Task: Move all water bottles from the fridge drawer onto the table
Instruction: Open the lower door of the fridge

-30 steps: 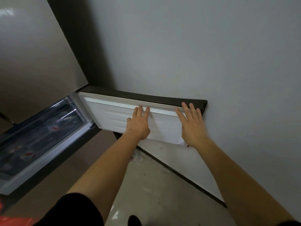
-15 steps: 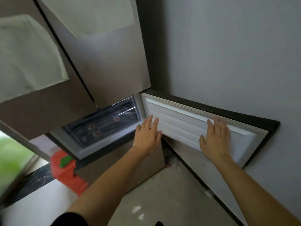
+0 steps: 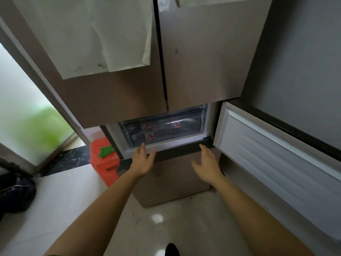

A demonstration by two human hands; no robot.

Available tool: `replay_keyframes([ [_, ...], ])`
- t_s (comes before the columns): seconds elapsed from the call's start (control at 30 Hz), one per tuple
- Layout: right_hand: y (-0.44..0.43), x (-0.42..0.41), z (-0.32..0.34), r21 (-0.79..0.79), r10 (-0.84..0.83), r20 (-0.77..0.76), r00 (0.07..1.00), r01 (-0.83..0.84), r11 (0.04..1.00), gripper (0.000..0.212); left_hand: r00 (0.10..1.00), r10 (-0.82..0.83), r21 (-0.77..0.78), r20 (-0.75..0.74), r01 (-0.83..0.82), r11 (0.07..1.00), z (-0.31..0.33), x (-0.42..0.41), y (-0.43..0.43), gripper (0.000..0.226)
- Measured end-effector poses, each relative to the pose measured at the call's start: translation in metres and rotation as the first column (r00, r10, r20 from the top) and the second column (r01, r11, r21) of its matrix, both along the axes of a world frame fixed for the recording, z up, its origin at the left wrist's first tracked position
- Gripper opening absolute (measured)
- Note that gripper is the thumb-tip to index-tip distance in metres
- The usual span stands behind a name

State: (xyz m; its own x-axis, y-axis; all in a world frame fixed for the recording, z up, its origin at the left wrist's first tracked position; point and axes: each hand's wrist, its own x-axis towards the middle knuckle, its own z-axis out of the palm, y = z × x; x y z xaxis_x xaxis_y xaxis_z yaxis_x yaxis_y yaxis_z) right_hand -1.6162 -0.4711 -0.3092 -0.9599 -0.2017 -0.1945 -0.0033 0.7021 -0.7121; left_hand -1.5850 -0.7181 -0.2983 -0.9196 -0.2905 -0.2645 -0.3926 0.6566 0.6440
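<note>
The fridge's lower compartment stands open, its white-lined door (image 3: 276, 154) swung out to the right against the wall. Inside is a clear plastic drawer (image 3: 162, 128), still pushed in, with water bottles (image 3: 149, 133) showing dimly through its front by their red labels. My left hand (image 3: 143, 159) reaches out with straight fingers, the fingertips at the drawer's lower left edge. My right hand (image 3: 207, 166) hovers flat and empty in front of the dark sill below the drawer, near the door's hinge.
Closed upper fridge doors (image 3: 184, 61) with white paper sheets loom above. An orange plastic stool (image 3: 104, 163) with a green item stands left of the fridge. A dark bag (image 3: 14, 193) lies on the pale floor at far left, beside a glass door.
Both hands have come off the open door's inner panel and moved left to the front of the drawer opening. The view has swung left to face the fridge.
</note>
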Motion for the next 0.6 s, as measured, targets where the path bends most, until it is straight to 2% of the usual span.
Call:
replay_keyframes([
  [0.07, -0.022, -0.021, -0.001, -0.195, -0.061, 0.15, 0.987, 0.09, 0.977, 0.075, 0.996, 0.094, 0.217, -0.002, -0.091, 0.972, -0.008, -0.019, -0.008, 0.072],
  [0.17, -0.053, -0.056, -0.01, -0.335, -0.12, 0.287, 0.95, 0.217, 0.917, 0.069, 0.981, 0.192, 0.444, 0.012, -0.177, 0.878, -0.018, -0.051, -0.018, 0.065],
  [0.33, -0.099, -0.104, -0.03, -0.499, -0.143, 0.333, 0.932, 0.302, 0.812, 0.06, 0.956, 0.292, 0.63, -0.03, -0.208, 0.748, -0.042, -0.097, -0.026, 0.046],
  [0.47, -0.123, -0.13, -0.055, -0.628, -0.106, 0.391, 0.914, 0.349, 0.696, 0.053, 0.913, 0.406, 0.765, -0.043, -0.231, 0.601, -0.06, -0.127, -0.03, 0.037],
  [0.53, -0.131, -0.143, -0.057, -0.709, -0.062, 0.424, 0.903, 0.374, 0.598, 0.04, 0.893, 0.449, 0.835, -0.022, -0.231, 0.499, -0.065, -0.142, -0.038, 0.028],
  [0.6, -0.138, -0.16, -0.056, -0.783, -0.033, 0.463, 0.886, 0.426, 0.454, 0.036, 0.87, 0.493, 0.939, 0.022, -0.187, 0.289, -0.067, -0.156, -0.047, 0.031],
])
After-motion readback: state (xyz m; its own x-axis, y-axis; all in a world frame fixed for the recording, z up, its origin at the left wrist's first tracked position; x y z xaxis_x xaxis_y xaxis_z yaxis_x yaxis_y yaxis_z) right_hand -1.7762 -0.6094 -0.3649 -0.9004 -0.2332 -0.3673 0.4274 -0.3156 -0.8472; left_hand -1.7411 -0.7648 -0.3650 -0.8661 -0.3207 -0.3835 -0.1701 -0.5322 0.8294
